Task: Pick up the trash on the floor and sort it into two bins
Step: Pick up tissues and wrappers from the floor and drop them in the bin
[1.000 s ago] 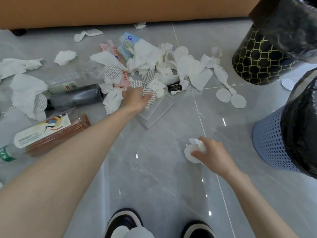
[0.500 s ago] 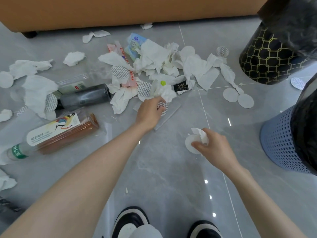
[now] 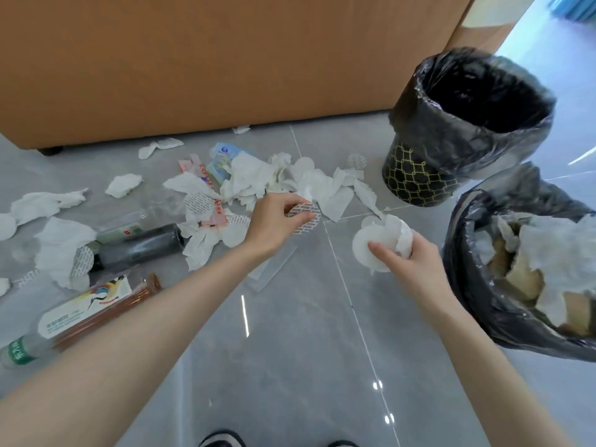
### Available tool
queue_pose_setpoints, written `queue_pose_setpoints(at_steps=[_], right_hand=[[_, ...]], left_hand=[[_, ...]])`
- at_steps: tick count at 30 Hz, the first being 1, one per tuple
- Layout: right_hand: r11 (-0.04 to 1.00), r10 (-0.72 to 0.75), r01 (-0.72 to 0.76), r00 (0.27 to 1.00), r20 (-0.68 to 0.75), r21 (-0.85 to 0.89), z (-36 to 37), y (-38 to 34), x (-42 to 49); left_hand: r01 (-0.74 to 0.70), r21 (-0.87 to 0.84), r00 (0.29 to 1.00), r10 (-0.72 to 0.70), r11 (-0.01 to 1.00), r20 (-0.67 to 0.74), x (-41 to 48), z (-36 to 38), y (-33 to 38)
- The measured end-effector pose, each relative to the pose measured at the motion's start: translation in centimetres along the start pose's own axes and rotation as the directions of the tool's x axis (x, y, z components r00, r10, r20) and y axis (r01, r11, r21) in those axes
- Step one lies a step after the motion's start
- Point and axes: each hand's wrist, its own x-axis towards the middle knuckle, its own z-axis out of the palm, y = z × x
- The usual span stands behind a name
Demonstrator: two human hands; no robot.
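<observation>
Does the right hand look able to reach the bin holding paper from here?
Probably yes. The right hand, gripping crumpled paper, is just beside the bin; its mouth is open and nothing stands between.

Bright even daylight, strongest at the far right, small white glare spots on the glossy floor (image 3: 290, 366), soft faint shadows, wide-angle bending at the edges, slight motion blur overall.

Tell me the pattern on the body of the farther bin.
The farther bin is black with a gold lattice pattern, shown best in the head view.
</observation>
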Motion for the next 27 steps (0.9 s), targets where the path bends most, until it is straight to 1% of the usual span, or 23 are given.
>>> queue_pose_setpoints(at_steps=[3, 5, 8, 11, 14, 18, 20, 23, 25, 27], right_hand=[[0.996, -0.067, 0.071, 0.994, -0.081, 0.052, -3.8, -2.5, -0.4], [0.993, -0.091, 0.100, 0.985, -0.144, 0.058, -6.4, -3.6, -0.7], [0.995, -0.068, 0.085, 0.960, -0.272, 0.054, -11.2, -4.3, -1.2], [0.998, -0.025, 0.043, 0.920, -0.392, 0.038, -15.6, -3.9, -1.7], [1.000, 0.015, -0.015, 0.894, -0.447, 0.005, -18.3, -2.7, -2.3], [0.993, 0.043, -0.089, 0.896, -0.441, -0.083, -20.2, -0.9, -3.0], [0.984, 0.076, -0.137, 0.897, -0.436, -0.111, -20.7, 0.0, -3.3], [0.970, 0.159, -0.215, 0.914, -0.372, -0.113, -20.3, 1.5, -3.7], [0.960, 0.165, -0.232, 0.920, -0.357, -0.156, -19.8, 2.4, -3.8], [0.961, 0.133, -0.212, 0.918, -0.373, -0.179, -19.5, 2.9, -3.8]], left_hand=[[-0.119, 0.063, 0.992, 0.117, 0.991, 0.044, 0.7, 0.0, 5.8], [-0.214, 0.069, 0.972, 0.205, 0.974, 0.113, 0.9, 0.3, 9.8], [-0.334, 0.040, 0.923, 0.318, 0.942, 0.218, 1.2, 1.8, 15.6], [-0.379, 0.013, 0.885, 0.359, 0.925, 0.296, 1.1, 4.5, 20.5], [-0.406, 0.013, 0.849, 0.371, 0.914, 0.377, 0.6, 7.7, 23.6], [-0.415, 0.011, 0.791, 0.354, 0.910, 0.499, -0.5, 12.3, 24.9], [-0.369, 0.029, 0.788, 0.296, 0.929, 0.540, -1.1, 14.4, 24.1], [-0.264, 0.059, 0.788, 0.180, 0.963, 0.588, -1.9, 16.4, 21.7], [-0.259, 0.109, 0.791, 0.146, 0.960, 0.594, -2.3, 17.1, 20.0], [-0.302, 0.159, 0.795, 0.156, 0.940, 0.587, -2.4, 17.2, 18.7]])
